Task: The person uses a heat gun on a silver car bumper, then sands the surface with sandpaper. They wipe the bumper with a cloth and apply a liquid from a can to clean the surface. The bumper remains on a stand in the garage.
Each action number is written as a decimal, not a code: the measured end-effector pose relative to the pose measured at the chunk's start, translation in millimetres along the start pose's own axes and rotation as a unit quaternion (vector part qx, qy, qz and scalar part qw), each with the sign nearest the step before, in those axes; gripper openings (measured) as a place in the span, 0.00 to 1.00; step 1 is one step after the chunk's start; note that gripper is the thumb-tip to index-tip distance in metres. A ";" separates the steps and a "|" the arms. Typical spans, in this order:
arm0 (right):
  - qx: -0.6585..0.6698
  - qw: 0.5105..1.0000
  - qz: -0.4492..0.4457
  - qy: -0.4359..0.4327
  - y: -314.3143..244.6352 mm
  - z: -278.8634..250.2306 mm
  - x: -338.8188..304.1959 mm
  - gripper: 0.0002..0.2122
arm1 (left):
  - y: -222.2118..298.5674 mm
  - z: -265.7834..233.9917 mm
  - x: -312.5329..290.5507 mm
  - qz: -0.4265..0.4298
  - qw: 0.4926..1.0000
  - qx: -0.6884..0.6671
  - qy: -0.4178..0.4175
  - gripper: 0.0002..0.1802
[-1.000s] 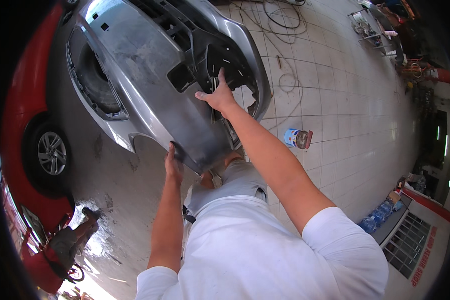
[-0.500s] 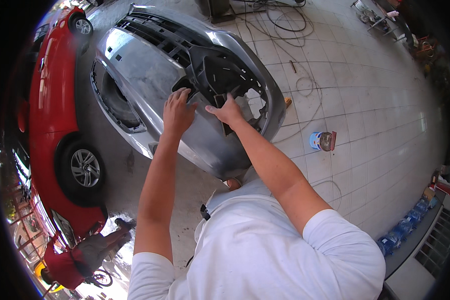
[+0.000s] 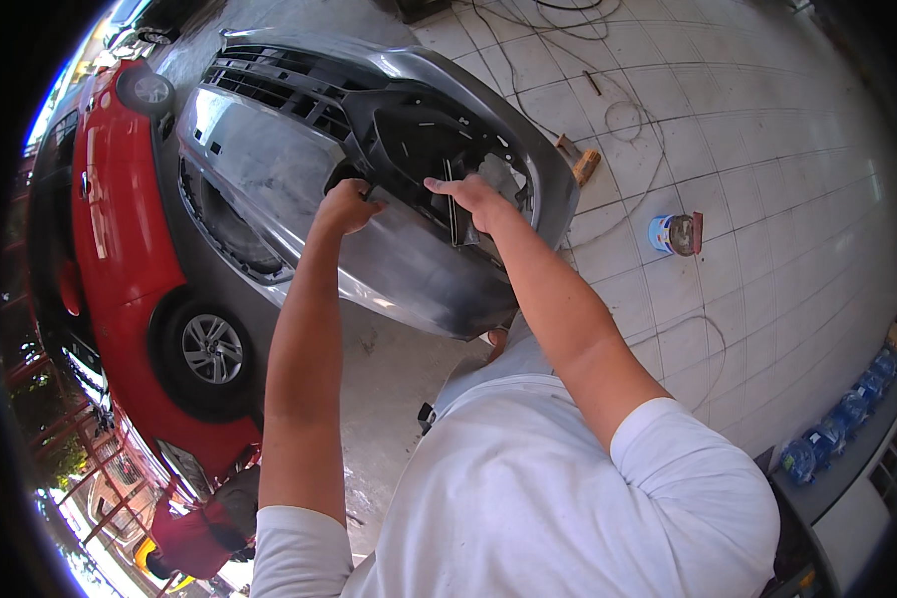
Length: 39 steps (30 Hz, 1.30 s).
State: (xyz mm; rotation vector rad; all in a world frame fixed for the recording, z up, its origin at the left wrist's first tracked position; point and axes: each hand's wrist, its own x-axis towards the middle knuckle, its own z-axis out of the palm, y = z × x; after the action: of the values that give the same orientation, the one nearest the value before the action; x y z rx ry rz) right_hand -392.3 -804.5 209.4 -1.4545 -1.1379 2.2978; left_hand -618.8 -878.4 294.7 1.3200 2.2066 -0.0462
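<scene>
A large grey car bumper (image 3: 269, 169) with a black inner grille is held up in front of me. My left hand (image 3: 344, 206) grips its inner edge near the black opening. My right hand (image 3: 473, 197) is closed on a dark strip at the edge of the same opening, a little to the right. Both forearms reach up from my white shirt at the bottom of the view.
A red car (image 3: 120, 289) stands at the left with a wheel (image 3: 209, 349) showing. The floor is pale tile with loose cables (image 3: 648, 189), a blue tin (image 3: 673, 234) and a wooden block (image 3: 586, 164). Blue bottles (image 3: 847, 419) line a ledge at the right.
The bumper has swung up and closer to me. My left hand moved from its lower edge to the inner rim beside my right hand.
</scene>
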 end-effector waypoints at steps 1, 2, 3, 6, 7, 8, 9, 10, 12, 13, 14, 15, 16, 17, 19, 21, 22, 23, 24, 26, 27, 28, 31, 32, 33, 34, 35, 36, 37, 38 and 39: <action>-0.016 0.999 -0.023 0.020 1.3 -0.5 1.9 0.50 | -3.9 0.5 1.6 0.012 1.000 -0.024 -0.013 0.28; -0.033 0.998 -0.046 0.039 2.3 -1.6 3.8 0.49 | -9.1 -0.7 3.0 0.023 0.998 -0.048 -0.026 0.27; -0.048 0.994 -0.093 0.037 8.4 -3.0 8.6 0.50 | -11.3 -2.4 5.0 0.035 0.996 -0.072 -0.038 0.26; -0.002 0.998 0.018 0.067 33.9 -11.5 10.7 0.52 | -14.8 3.1 2.2 0.016 0.997 -0.073 -0.034 0.31; 0.019 0.999 0.039 0.012 37.0 -17.4 13.6 0.52 | -15.1 3.1 2.8 0.013 0.996 -0.080 -0.032 0.31; 0.041 0.997 0.059 -0.043 38.0 -24.2 18.4 0.53 | -15.7 2.4 3.7 0.009 0.996 -0.086 -0.029 0.31; 0.060 0.991 0.077 -0.095 39.2 -30.4 20.3 0.53 | -10.0 1.1 3.1 0.008 0.995 -0.095 -0.027 0.31; 0.043 0.992 0.082 -0.080 42.5 -30.6 21.2 0.51 | -4.6 0.1 1.8 -0.002 0.996 -0.091 -0.018 0.31; 0.007 0.994 0.091 -0.052 44.1 -24.4 20.7 0.45 | 5.2 -1.2 -3.5 -0.022 0.996 -0.083 0.000 0.31; -0.005 0.996 0.078 -0.040 43.6 -22.0 17.3 0.44 | 9.4 0.3 -7.1 -0.022 0.997 -0.076 0.021 0.29; -0.017 0.997 0.065 -0.028 44.0 -19.8 13.0 0.44 | 13.4 2.6 -10.8 -0.021 0.996 -0.070 0.041 0.27; -0.031 0.998 0.053 -0.019 40.6 -16.0 5.5 0.43 | 12.8 4.0 -14.7 -0.025 0.996 -0.064 0.063 0.26; -0.031 0.997 0.061 -0.027 35.0 -13.2 -1.3 0.43 | 7.9 6.3 -15.6 -0.017 0.995 -0.064 0.077 0.27; -0.032 0.996 0.070 -0.035 29.2 -10.7 -7.9 0.43 | 2.4 9.1 -16.7 -0.011 0.994 -0.064 0.090 0.28; -0.025 0.996 0.067 -0.054 28.1 -10.9 -9.5 0.43 | 2.7 9.9 -19.9 -0.003 0.992 -0.069 0.103 0.29; -0.007 0.996 0.045 -0.077 36.7 -13.1 -2.1 0.43 | 8.2 9.8 -18.5 0.000 0.992 -0.078 0.101 0.30; -0.008 0.997 0.055 -0.061 44.6 -15.4 7.4 0.42 | 13.0 6.6 -17.1 -0.006 0.993 -0.077 0.087 0.30; -0.010 0.997 0.066 -0.044 52.2 -18.7 16.7 0.41 | 18.7 3.6 -15.0 -0.011 0.994 -0.076 0.073 0.30; -0.013 0.996 0.077 -0.031 50.4 -16.7 16.4 0.40 | 17.0 2.2 -14.5 -0.021 0.995 -0.076 0.060 0.30; -0.010 0.999 0.052 0.000 50.3 -17.7 10.4 0.35 | 9.5 2.9 -10.3 -0.038 0.996 -0.070 0.044 0.30; 0.011 0.998 0.064 -0.010 49.9 -23.5 10.5 0.35 | 10.6 3.4 -7.2 -0.042 0.996 -0.069 0.035 0.30; 0.033 0.996 0.076 -0.020 49.6 -27.3 11.1 0.35 | 9.8 0.6 -3.5 -0.050 0.993 -0.108 -0.006 0.30; 0.040 0.999 0.014 0.017 40.9 -25.4 -13.6 0.33 | 0.0 -11.9 6.0 -0.084 0.966 -0.209 -0.123 0.29; 0.008 0.999 -0.037 0.039 50.0 -26.0 -10.1 0.33 | -3.6 -15.6 8.6 -0.105 0.954 -0.233 -0.156 0.28; -0.022 0.993 -0.091 0.070 64.0 -33.4 -2.1 0.32 | 2.0 -19.0 16.5 -0.116 0.941 -0.252 -0.193 0.28; -0.052 0.984 -0.141 0.093 68.8 -33.4 -2.9 0.32 | 4.4 -18.2 19.1 -0.092 0.953 -0.226 -0.181 0.29; -0.187 0.929 -0.235 0.216 76.8 -29.8 -5.9 0.30 | 7.4 -16.9 21.5 -0.067 0.963 -0.200 -0.169 0.29; -0.215 0.916 -0.260 0.216 78.2 -21.3 -17.8 0.29 | 5.2 -14.6 19.8 -0.047 0.971 -0.174 -0.154 0.30; -0.242 0.902 -0.286 0.215 73.9 -10.9 -36.2 0.29 | 1.6 -12.6 15.0 -0.051 0.969 -0.192 -0.146 0.30; -0.268 0.887 -0.311 0.212 66.6 0.5 -56.9 0.28 | -1.4 -11.0 8.7 -0.055 0.966 -0.211 -0.137 0.29; -0.320 0.871 -0.321 0.190 54.8 12.3 -78.7 0.25 | -3.0 -10.6 3.4 -0.057 0.963 -0.229 -0.127 0.29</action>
State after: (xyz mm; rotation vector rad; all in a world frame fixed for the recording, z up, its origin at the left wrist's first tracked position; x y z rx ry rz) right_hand -350.9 -889.8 228.4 -1.3140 -1.9661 1.1674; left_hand -627.2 -874.0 301.3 0.8778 1.9198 0.2266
